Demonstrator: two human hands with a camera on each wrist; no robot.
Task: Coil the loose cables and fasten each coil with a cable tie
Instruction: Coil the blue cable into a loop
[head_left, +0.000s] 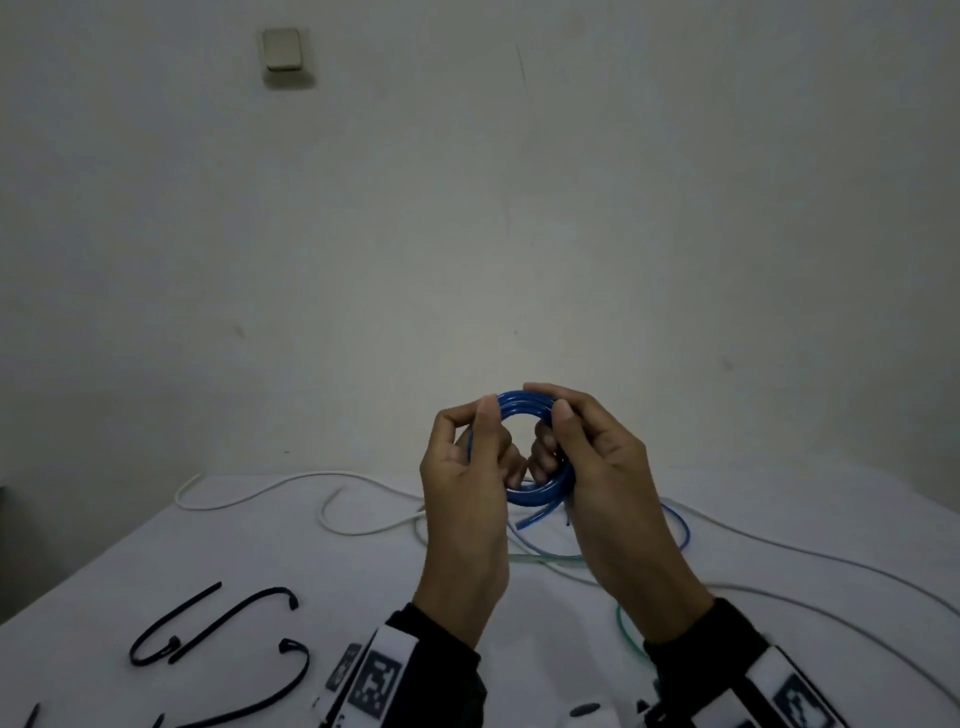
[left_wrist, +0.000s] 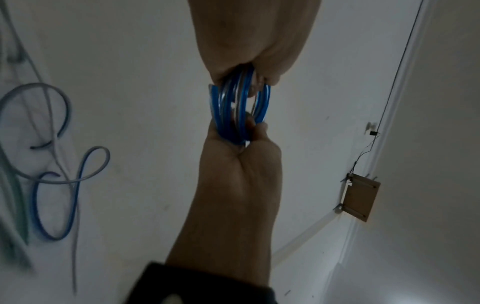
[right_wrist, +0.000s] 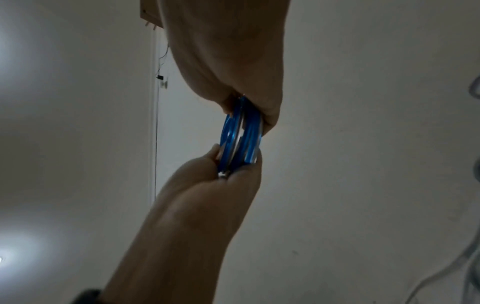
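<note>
Blue cable coil (head_left: 537, 457) is held above the table (head_left: 130, 561), left hand (head_left: 467, 478) and right hand (head_left: 592, 467) pinching opposite sides, likely so loops stay gathered; black cable ties (head_left: 218, 629) lie left of it.

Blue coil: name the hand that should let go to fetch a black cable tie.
Left, probably. The cable ties lie on the table beside the left hand; the right hand also grips the blue coil and could hold it.

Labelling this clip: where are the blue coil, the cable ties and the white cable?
blue coil (head_left: 522, 404), head view, top arc between both thumbs.
cable ties (head_left: 244, 613), head view, middle tie's curved strap.
white cable (head_left: 249, 498), head view, far-left stretch.
</note>
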